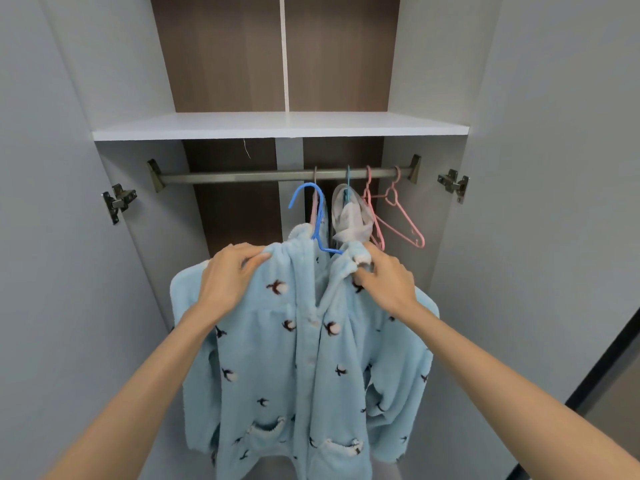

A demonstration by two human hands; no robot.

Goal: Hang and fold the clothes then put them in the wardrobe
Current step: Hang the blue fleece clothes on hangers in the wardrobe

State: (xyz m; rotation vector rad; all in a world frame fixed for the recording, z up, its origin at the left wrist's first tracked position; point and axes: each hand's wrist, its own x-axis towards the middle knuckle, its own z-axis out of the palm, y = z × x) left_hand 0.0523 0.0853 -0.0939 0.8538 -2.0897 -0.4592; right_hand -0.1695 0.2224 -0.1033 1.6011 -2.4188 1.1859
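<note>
Garment: pale-blue fleece pyjama top (298, 368) on blue plastic hanger (317, 220), hanging long-axis vertical, front facing near.
Place: just below grey wardrobe rail (242, 176).
Hands: left hand (230, 275), right hand (384, 278) each grip a shoulder.

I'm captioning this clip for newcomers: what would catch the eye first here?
A fluffy light-blue top on a blue hanger fills the centre, gripped at its shoulders by the left hand and right hand. On the rail behind, right of middle, hang pink hangers and a white garment.
</note>
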